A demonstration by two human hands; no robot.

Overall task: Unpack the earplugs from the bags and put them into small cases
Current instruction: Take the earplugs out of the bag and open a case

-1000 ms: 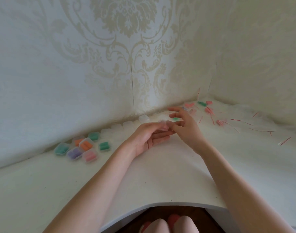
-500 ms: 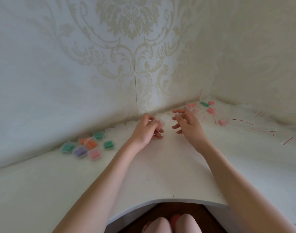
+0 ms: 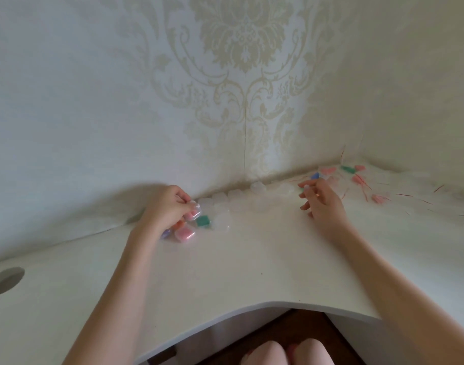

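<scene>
Tabletop (image 3: 238, 264) was smooth, matt white, looked like painted board. Small cases (image 3: 184, 234) were clear glossy plastic, coloured contents showing through; empty cases (image 3: 220, 200) looked frosted, translucent plastic. Wall (image 3: 94, 101) had matt, finely textured wallpaper with slightly sheeny damask print. Floor (image 3: 299, 330) looked dark wood. Bags (image 3: 328, 171) were thin clear film, blurred.

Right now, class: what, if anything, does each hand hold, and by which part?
The left hand pinches a small clear case with pink earplugs by its upper edge, at the fingertips. The right hand shows nothing clearly held; its fingers are loosely curled.
</scene>
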